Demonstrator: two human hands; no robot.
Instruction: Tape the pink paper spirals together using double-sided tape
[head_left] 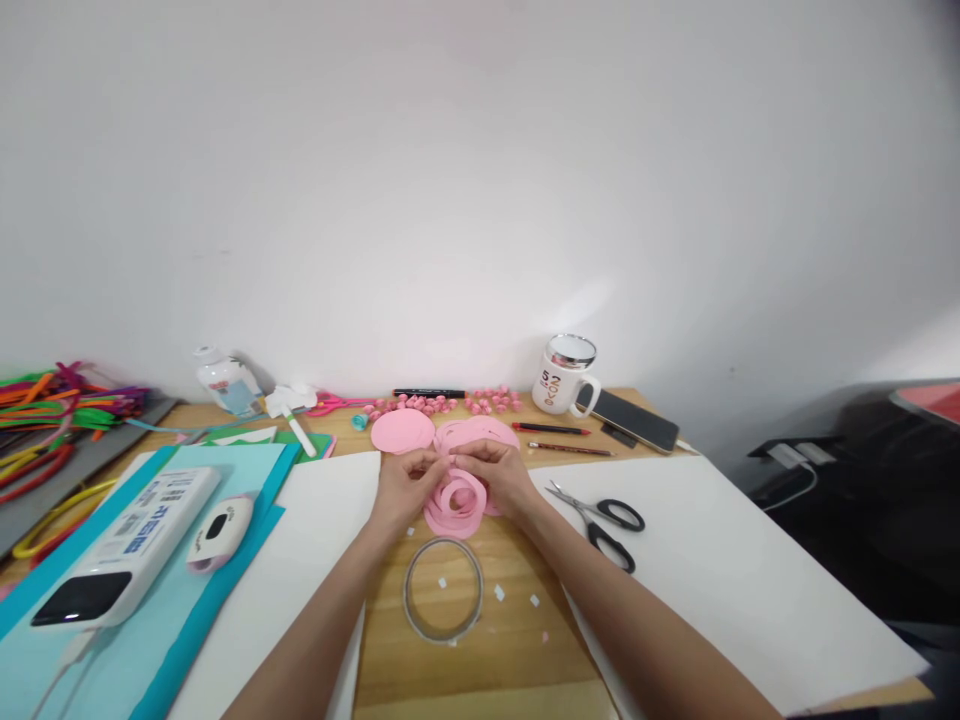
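My left hand (406,486) and my right hand (496,476) meet over the wood tabletop, fingertips pinched close together. Between them is a pink paper spiral (454,520), its coiled strip hanging loosely below the fingers. Beyond my hands lie a flat pink paper disc (403,431) and more cut pink paper (480,430). Nearer to me, a roll of tape (407,590) rests flat, with small white scraps (499,593) in and around it. Black-handled scissors (591,512) lie partly open on white paper to the right of my right hand.
Small pink rolled paper pieces (424,404) line the back by the wall. A mug (556,385), a phone (637,420) and pencils (551,428) stand or lie back right. On the left are a white device (139,540), blue sheets (259,510), a bottle (229,385) and colourful pipe cleaners (67,410).
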